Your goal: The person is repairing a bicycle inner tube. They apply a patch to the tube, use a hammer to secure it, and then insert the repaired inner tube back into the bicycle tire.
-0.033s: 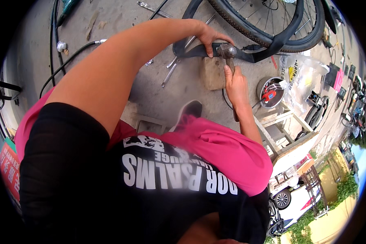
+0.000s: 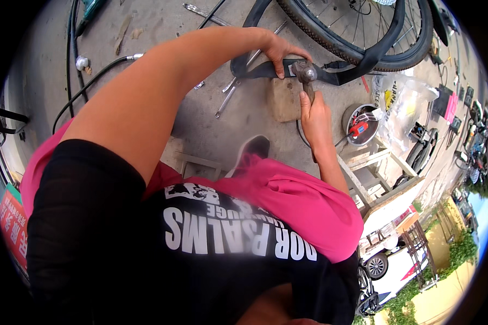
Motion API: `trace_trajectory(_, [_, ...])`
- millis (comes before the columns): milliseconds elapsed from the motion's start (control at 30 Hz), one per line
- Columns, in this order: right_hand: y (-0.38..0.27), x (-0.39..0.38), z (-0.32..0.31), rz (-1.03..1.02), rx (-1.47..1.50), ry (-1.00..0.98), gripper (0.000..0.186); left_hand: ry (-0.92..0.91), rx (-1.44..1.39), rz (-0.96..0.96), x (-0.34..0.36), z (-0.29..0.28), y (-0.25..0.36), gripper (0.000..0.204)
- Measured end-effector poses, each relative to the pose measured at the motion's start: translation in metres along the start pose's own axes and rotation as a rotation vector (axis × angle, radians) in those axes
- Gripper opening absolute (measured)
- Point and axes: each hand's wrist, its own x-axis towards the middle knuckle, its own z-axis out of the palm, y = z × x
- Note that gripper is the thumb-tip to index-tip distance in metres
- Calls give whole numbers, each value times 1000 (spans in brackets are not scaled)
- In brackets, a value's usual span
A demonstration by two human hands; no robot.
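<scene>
Right hand (image 2: 316, 117) around hammer (image 2: 305, 72); handle (image 2: 308, 90) partly hidden

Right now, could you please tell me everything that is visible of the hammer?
The hammer has a dark grey, metal-looking head with a rounded end facing up, toward the camera. Its brownish handle, perhaps wood, runs down toward the person; the right hand grips it, hiding much of its length. The head is at the black tube; whether they touch, I cannot tell.
</scene>
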Motion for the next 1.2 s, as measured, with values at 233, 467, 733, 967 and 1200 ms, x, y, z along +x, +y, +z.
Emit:
trace_trajectory(233, [-12, 6, -15, -3, -34, -37, 37, -6, 10, -21, 6, 4, -5, 104])
trace_trajectory(467, [-12, 18, -19, -11, -75, -46, 38, -23, -11, 3, 14, -4, -7, 104])
trace_trajectory(733, [-16, 13, -26, 50, -61, -93, 44, -4, 41, -7, 15, 4, -7, 104])
trace_trajectory(967, [-11, 25, -27, 197, 19, -194, 50, 9, 22, 60, 18, 5, -8, 104])
trace_trajectory(1200, [-2, 27, -23, 164, 40, -172, 55, 0, -101, 85, 13, 1, -1, 104])
